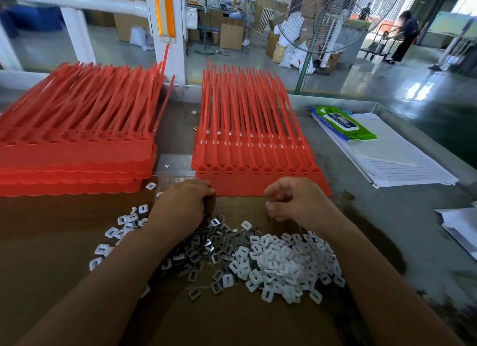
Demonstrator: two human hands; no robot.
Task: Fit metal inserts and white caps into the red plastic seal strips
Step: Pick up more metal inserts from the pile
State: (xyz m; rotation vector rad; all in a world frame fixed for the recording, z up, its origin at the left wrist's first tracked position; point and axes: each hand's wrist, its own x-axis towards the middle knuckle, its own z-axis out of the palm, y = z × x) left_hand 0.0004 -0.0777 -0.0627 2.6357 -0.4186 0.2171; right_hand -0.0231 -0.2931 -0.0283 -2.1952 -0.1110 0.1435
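- From my remote seat, the grey worktable (387, 216) filled the view. Its edges were cut off at 3 and 9 o'clock.
- A brown cardboard sheet (51, 242) covered the table from 6 to 9 o'clock and ran out of the bottom of the picture.
- A tall stack of red seal strips (77, 149) sat at 10 o'clock, with its left end cropped. I could not count its layers.
- A lower batch of red strips (253, 149) lay at 12 o'clock, tails pointing away from me. Small white specks showed along its heads, too small for me to identify.
- Lined paper sheets (387, 160) lay at 2 o'clock, with a green wipes pack (343, 123) on their far corner.
- A heap of white caps (289, 263) lay at 5 o'clock, partly hidden under the right forearm.
- A darker heap of metal inserts (204, 247) touched it at 6 o'clock, and the left wrist covered its far side.
- Stray caps were scattered toward 8 o'clock.
- The left hand (180, 206) hovered at the near left corner of the lower batch, knuckles up. Its fingertips curled down out of sight, so I could not tell whether they held anything.
- The right hand (294, 203) sat just beside the batch's near edge at 1 o'clock, fingers bent inward.
- A single white cap (267, 204) was pinched between the thumb and fingertips of the right hand. Only a sliver of it showed, blurred.
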